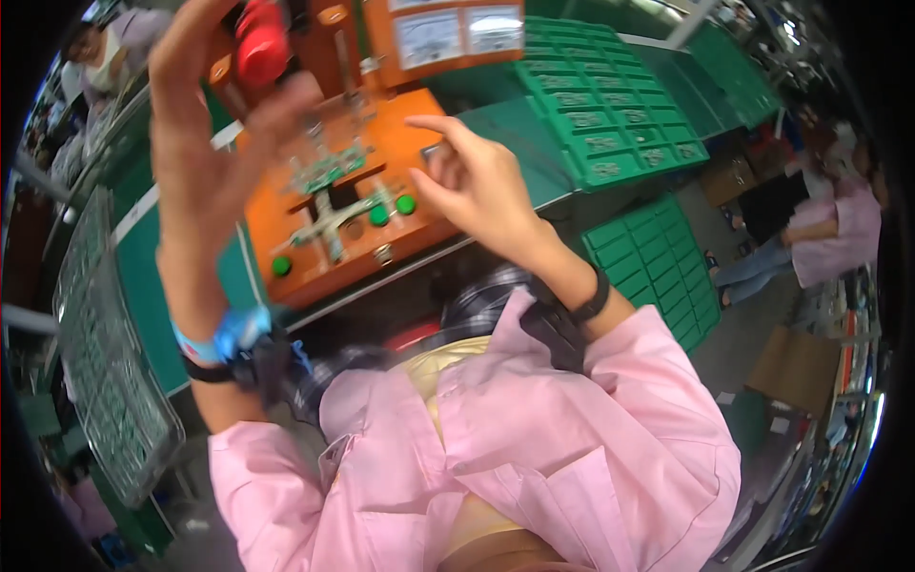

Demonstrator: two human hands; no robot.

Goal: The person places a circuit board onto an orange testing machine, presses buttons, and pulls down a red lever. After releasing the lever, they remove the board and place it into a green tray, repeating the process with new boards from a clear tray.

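My left hand [200,143] is raised beside the red knob [261,43] of an orange test fixture [400,124]. Its thumb and fingers are spread, and motion blurs them. Over the fixture's right side hovers my right hand [481,186], index finger and thumb apart, the other fingers curled, with no held thing visible. Between the hands a small green circuit board [329,170] lies in the fixture under clear and metal parts. In front of it are a pale cross-shaped piece [329,221] and green round buttons [406,205].
Green compartment trays [610,105] stand at the right of the bench, with another green tray [658,262] lower down. A clear tray of boards [119,362] is at the left. Co-workers are at the far left and right, one in a pink jacket [839,234].
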